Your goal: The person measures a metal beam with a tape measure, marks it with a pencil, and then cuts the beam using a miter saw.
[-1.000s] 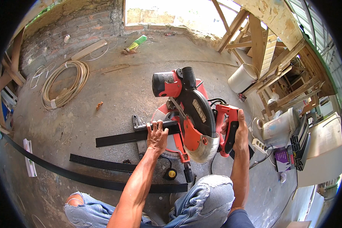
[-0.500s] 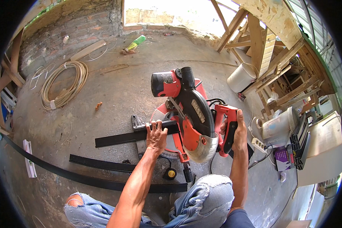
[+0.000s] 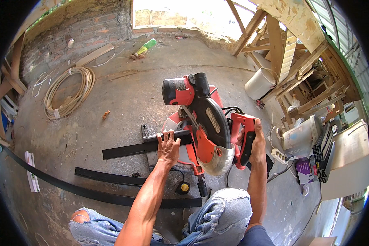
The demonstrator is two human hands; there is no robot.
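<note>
Beneath the left hand (image 3: pixel 168 146), fingers clamped over it and the grey fence (image 3: pixel 150 138), lies a black strip (image 3: pixel 125 151); rightward, the right hand (image 3: pixel 257 143) grips the saw handle (image 3: pixel 246 152). Apparently the strip is being steadied; the next move calls for keeping fingers clear of the blade guard (image 3: pixel 212 117).

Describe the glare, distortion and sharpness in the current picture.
Head view: the opening at the top is blown out to white; head view: the long strip looks bowed, probably by the fisheye lens, and the corners are black; head view: the saw, left hand and right hand look fairly sharp.
</note>
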